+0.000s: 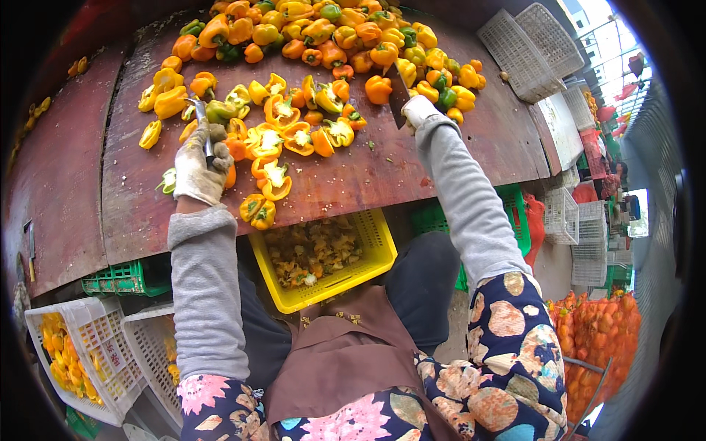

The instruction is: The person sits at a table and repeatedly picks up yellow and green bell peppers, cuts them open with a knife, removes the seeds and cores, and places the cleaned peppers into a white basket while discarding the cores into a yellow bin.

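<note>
My gloved left hand grips a curved metal hand tool with a dark handle, its bent tip beside a whole yellow pepper. Farther right, my gloved right hand holds a broad-bladed knife. The blade points away from me, close to an orange bell pepper. Between my hands lie several halved bell peppers, many with pale cores facing up. Beyond them is a large heap of whole yellow, orange and green peppers. All rest on a reddish wooden table.
Under the table edge, a yellow crate holds pepper scraps. At lower left, a white crate contains yellow pepper pieces. Another knife lies far left. Stacked white crates and filled red net sacks stand right.
</note>
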{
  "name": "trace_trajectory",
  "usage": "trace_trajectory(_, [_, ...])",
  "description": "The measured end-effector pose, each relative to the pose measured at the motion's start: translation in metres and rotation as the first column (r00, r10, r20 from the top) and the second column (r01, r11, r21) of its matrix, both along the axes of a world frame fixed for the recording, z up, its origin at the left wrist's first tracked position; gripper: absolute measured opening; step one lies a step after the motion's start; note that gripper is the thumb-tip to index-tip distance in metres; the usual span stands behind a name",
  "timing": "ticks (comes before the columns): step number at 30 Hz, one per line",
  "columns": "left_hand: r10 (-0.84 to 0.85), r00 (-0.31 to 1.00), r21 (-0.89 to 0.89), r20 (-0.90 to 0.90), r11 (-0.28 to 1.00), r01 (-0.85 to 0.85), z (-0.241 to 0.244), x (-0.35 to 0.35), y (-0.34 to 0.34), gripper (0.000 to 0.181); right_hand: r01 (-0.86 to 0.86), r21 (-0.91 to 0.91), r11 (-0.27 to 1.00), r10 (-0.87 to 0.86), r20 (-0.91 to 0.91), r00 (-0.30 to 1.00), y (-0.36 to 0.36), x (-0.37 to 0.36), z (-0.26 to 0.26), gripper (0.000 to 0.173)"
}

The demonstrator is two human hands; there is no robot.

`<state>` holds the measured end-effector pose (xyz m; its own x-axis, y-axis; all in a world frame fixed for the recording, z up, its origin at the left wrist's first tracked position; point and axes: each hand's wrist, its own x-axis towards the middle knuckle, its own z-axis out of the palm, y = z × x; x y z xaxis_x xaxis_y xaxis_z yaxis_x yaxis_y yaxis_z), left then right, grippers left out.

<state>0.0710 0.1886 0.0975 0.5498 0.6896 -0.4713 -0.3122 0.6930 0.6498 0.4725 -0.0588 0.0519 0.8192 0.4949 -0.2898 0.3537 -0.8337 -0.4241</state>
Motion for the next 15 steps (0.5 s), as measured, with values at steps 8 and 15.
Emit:
trace_trajectory(8, [-0.04,0.998,0.02,-0.052,0.999,0.041,0.0,0.0,-0.013,0.019,-0.061,-0.143,0.988,0.031,-0.205,0.978,-0.003,-0.098,0.07,0.031])
trace_trajectory(15, [-0.034,0.998,0.056,-0.053,0.998,0.037,0.002,0.015,-0.016,0.017,-0.055,-0.123,0.991,0.076,0.178,0.981,-0.013,-0.103,-0.032,0.033])
